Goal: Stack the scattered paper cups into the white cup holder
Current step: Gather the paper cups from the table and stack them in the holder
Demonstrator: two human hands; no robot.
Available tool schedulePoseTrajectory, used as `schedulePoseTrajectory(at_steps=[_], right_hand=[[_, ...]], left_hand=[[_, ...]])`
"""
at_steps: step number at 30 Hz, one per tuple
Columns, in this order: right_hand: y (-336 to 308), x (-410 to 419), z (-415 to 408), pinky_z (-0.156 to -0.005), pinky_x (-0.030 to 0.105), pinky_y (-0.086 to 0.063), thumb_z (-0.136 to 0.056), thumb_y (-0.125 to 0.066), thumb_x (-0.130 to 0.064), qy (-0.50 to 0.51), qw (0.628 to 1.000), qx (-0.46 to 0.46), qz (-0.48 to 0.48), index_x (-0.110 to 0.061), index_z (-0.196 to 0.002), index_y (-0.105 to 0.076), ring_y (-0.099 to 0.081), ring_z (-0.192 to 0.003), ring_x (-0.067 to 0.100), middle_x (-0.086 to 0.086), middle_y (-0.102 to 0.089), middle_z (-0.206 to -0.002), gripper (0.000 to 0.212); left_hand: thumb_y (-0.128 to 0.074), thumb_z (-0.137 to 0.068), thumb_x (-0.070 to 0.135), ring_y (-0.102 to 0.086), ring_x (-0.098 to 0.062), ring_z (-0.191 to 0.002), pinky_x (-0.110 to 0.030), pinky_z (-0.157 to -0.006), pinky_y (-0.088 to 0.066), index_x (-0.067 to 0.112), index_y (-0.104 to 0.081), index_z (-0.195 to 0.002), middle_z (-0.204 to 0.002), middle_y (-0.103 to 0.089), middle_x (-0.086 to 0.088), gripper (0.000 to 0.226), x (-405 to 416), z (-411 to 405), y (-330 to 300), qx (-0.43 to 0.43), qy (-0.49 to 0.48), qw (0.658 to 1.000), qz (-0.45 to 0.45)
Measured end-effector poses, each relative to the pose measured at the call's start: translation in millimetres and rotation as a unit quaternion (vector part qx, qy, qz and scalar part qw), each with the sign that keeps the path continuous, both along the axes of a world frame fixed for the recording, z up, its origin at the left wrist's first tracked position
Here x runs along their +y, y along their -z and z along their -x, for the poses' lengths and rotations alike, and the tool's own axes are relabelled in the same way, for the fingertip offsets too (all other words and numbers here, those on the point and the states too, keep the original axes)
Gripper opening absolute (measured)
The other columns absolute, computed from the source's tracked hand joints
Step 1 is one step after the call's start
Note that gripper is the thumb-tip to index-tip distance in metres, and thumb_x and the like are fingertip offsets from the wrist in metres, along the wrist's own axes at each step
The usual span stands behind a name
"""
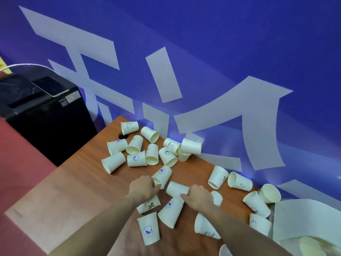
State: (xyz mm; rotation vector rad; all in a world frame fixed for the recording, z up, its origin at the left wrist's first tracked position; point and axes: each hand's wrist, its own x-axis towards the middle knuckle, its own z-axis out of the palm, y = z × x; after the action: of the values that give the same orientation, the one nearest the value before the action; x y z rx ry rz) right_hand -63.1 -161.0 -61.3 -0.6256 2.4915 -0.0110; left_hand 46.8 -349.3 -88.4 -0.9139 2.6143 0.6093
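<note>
Several cream paper cups lie on their sides across a brown wooden table (77, 182). My left hand (143, 187) grips the rim of one lying cup (162, 176) near the table's middle. My right hand (200, 197) closes on a plain cup (176, 189) lying just right of it. More cups (167, 212) lie under my forearms. A white cup holder (302, 218) stands at the lower right edge, with a cup (311, 247) showing in its opening.
One cluster of cups (136, 148) lies at the table's far left corner, by a cable hole (122, 135). Other cups (239, 181) rest along the blue wall (221, 52). A black bin (42, 115) with a phone (50, 86) on top stands on the red floor at left.
</note>
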Motion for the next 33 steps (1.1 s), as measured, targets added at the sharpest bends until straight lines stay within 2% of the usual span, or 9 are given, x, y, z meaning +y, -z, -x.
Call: schedulePoseTrajectory(at_steps=[6, 9, 11, 15, 17, 20, 25, 30, 33], right_hand=[[28, -9, 16, -0.074, 0.031, -0.054, -0.086, -0.056, -0.057, 0.159, 0.981, -0.104, 0.049, -0.013, -0.087, -0.057, -0.067, -0.084, 0.024, 0.006, -0.067, -0.091, 0.044], [35, -12, 22, -0.055, 0.024, -0.051, -0.087, -0.062, -0.047, 0.213, 0.963, -0.139, 0.084, -0.010, -0.077, -0.059, -0.061, -0.058, 0.018, 0.006, -0.065, -0.074, 0.039], [39, -14, 24, -0.046, 0.021, -0.044, -0.086, -0.066, -0.037, 0.248, 0.951, -0.151, 0.107, -0.008, -0.072, -0.062, -0.056, -0.048, 0.015, 0.005, -0.063, -0.066, 0.032], [41, -15, 21, -0.054, 0.025, -0.045, -0.080, -0.070, -0.025, 0.294, 0.926, -0.161, 0.174, -0.013, -0.072, -0.073, -0.053, -0.050, 0.010, 0.000, -0.063, -0.060, 0.015], [35, -14, 20, -0.061, 0.029, -0.051, -0.078, -0.072, -0.023, 0.291, 0.922, -0.156, 0.202, -0.020, -0.067, -0.072, -0.056, -0.054, 0.010, -0.002, -0.064, -0.059, 0.012], [25, -7, 21, -0.072, 0.033, -0.053, -0.080, -0.072, -0.026, 0.246, 0.938, -0.124, 0.211, -0.011, -0.076, -0.076, -0.061, -0.062, 0.011, 0.001, -0.066, -0.066, 0.016], [-5, 21, 16, -0.072, 0.026, -0.052, -0.086, -0.067, -0.036, 0.142, 0.975, -0.019, 0.170, -0.026, -0.094, -0.076, -0.063, -0.081, 0.007, -0.009, -0.072, -0.094, 0.015], [-33, 67, 8, -0.069, 0.021, -0.048, -0.087, -0.066, -0.039, 0.173, 0.967, 0.043, 0.181, -0.029, -0.107, -0.072, -0.063, -0.090, 0.007, -0.008, -0.070, -0.108, 0.023], [-51, 102, 2, -0.068, 0.022, -0.047, -0.087, -0.064, -0.042, 0.184, 0.960, 0.079, 0.196, -0.029, -0.106, -0.072, -0.063, -0.090, 0.008, -0.009, -0.070, -0.105, 0.024]], left_hand=[[-0.047, -0.084, 0.071, -0.066, -0.019, -0.077, -0.030, -0.064, -0.050, 0.013, -0.067, -0.090, -0.087, -0.068, -0.001, 0.061, -6, 28, 21, -0.008, -0.167, 0.982, -0.090], [-0.055, -0.083, 0.064, -0.067, -0.019, -0.066, -0.029, -0.055, -0.050, 0.009, -0.065, -0.083, -0.079, -0.068, -0.004, 0.057, -12, 36, 30, 0.002, -0.226, 0.958, -0.174], [-0.063, -0.083, 0.055, -0.066, -0.019, -0.067, -0.032, -0.059, -0.054, 0.006, -0.068, -0.086, -0.081, -0.070, -0.009, 0.050, -15, 39, 36, 0.026, -0.253, 0.942, -0.220], [-0.071, -0.083, 0.042, -0.066, -0.018, -0.073, -0.027, -0.057, -0.050, 0.006, -0.071, -0.087, -0.086, -0.071, -0.008, 0.037, -14, 43, 37, 0.056, -0.269, 0.933, -0.233], [-0.070, -0.083, 0.040, -0.068, -0.019, -0.077, -0.032, -0.065, -0.056, 0.010, -0.073, -0.079, -0.079, -0.071, -0.005, 0.030, -12, 44, 34, 0.070, -0.252, 0.940, -0.220], [-0.066, -0.084, 0.044, -0.066, -0.012, -0.073, -0.030, -0.068, -0.055, 0.021, -0.069, -0.068, -0.072, -0.069, 0.005, 0.028, -6, 43, 21, 0.082, -0.196, 0.964, -0.158], [-0.055, -0.088, 0.053, -0.062, -0.012, -0.091, -0.027, -0.073, -0.048, 0.033, -0.068, -0.095, -0.095, -0.065, 0.011, 0.025, 14, 38, -7, 0.117, -0.060, 0.991, -0.014], [-0.050, -0.092, 0.045, -0.063, -0.015, -0.089, -0.029, -0.069, -0.045, 0.028, -0.066, -0.093, -0.093, -0.066, 0.009, 0.023, 47, 38, -34, 0.152, 0.089, 0.983, 0.058], [-0.049, -0.093, 0.044, -0.063, -0.016, -0.089, -0.029, -0.070, -0.046, 0.026, -0.066, -0.095, -0.097, -0.066, 0.007, 0.025, 76, 40, -51, 0.175, 0.156, 0.968, 0.086]])
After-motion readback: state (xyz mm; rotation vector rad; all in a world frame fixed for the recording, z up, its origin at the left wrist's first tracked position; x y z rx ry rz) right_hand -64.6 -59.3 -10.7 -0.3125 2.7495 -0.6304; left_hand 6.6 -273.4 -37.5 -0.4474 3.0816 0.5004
